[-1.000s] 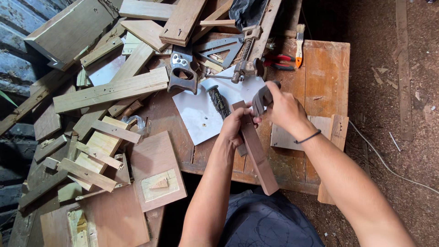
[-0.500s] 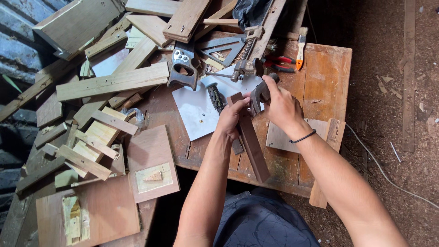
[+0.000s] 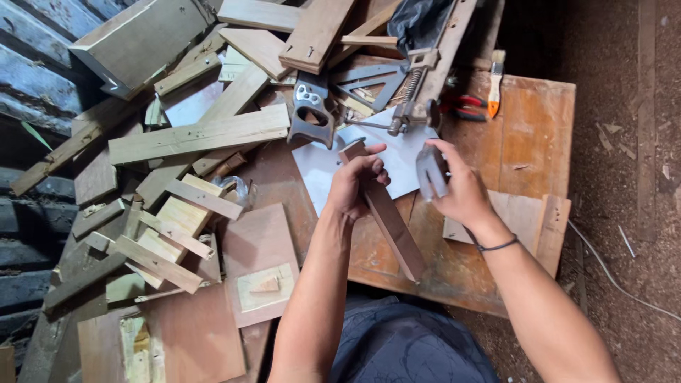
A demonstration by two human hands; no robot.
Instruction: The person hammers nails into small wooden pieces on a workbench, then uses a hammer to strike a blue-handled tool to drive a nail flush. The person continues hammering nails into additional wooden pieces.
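1. Left hand [image 3: 358, 186] curled around the upper part of a long reddish wooden strip [image 3: 390, 223], thumb on top, fingers wrapped tight.
2. Strip held at a slant over the near half of the tabletop [image 3: 532, 128], upper end beside the white sheet [image 3: 397, 159], lower end pointing toward the body, close to the tabletop's near edge.
3. Right hand [image 3: 460, 188] closed on a small grey metal tool [image 3: 430, 172], thumb and fingers pinching its sides; exact kind of tool not clear.
4. Tool held just to the right of the strip's upper end, near it but apart.
5. Dark band around the right wrist [image 3: 496, 246].
6. Behind the hands, a handsaw handle [image 3: 312, 113] lying by the white sheet's far left corner, and a metal clamp [image 3: 415, 92] with a spring-like screw across the sheet's far edge.
7. Paintbrush [image 3: 495, 81] with an orange ferrule at the far right of the tabletop, red-handled pliers [image 3: 464, 108] just left of it.
8. Flat pale board [image 3: 528, 220] lying on the tabletop under the right forearm.
9. Heap of wood offcuts [image 3: 191, 142] piled to the left, with a square plywood panel [image 3: 259, 259] nearer the body.
10. Dirt floor [image 3: 624, 142] with shavings to the right.
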